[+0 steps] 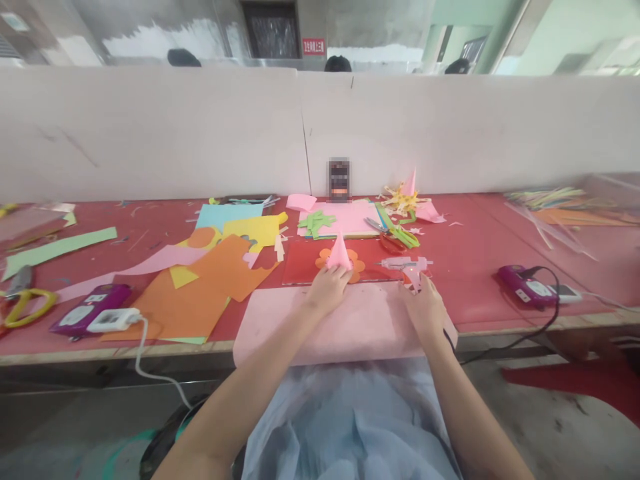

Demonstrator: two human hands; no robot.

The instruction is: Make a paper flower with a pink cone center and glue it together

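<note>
Head view: left grip [327, 290] at the pink cone [339, 253], right grip [424, 308] at the glue gun [413, 267].
I see the pink cone standing upright on an orange flower [356, 263], just ahead of the left grip; those fingers touch its base, but whether they pinch it I cannot tell. The glue gun is just ahead of the right grip, long axis crosswise, nozzle leftward to the flower, handle back among the fingers; how firmly they close I cannot tell. Left is nearer the cone, right nearer the gun. Far beyond both grips, a red sign [313, 47] seems to begin 卫生间; I can't trust the rest. Out to either side on the desk [475, 267], labels on the left purple box [107, 300] and right purple box [523, 287] are unreadable.
</note>
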